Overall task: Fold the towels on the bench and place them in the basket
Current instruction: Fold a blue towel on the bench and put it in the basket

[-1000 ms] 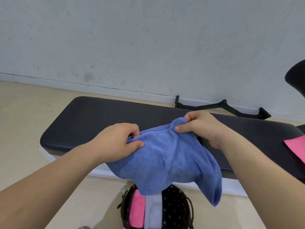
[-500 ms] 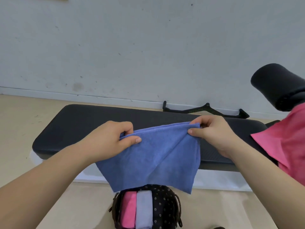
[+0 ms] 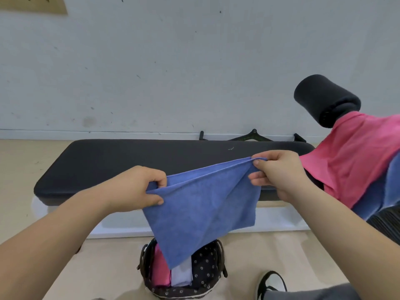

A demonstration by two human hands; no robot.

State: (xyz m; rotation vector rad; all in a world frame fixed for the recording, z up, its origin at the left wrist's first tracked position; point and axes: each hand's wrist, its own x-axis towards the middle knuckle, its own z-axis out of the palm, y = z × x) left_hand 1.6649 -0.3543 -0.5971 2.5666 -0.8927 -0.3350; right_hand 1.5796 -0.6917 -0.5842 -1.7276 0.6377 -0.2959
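A blue towel [image 3: 203, 208] hangs doubled in the air in front of the black padded bench [image 3: 121, 161]. My left hand [image 3: 138, 189] pinches its left top corner and my right hand [image 3: 279, 174] pinches the right top corner, so the upper edge is stretched between them. The towel's lower point dangles over a dark dotted basket [image 3: 207, 276] on the floor, which holds a folded pink towel [image 3: 161, 271] and a folded white towel [image 3: 181, 276]. A pink towel [image 3: 355, 156] and another blue towel [image 3: 376, 200] lie piled at the bench's right end.
A black foam roller pad [image 3: 324, 98] sticks up at the right end of the bench. A black metal bench foot [image 3: 253, 136] rests against the grey wall behind. A black and white shoe [image 3: 270, 282] stands on the beige floor right of the basket.
My hands have drawn further apart, pulling the blue towel's top edge taut and flatter. The view has tilted up and right, showing more of the pink towel and the roller pad.
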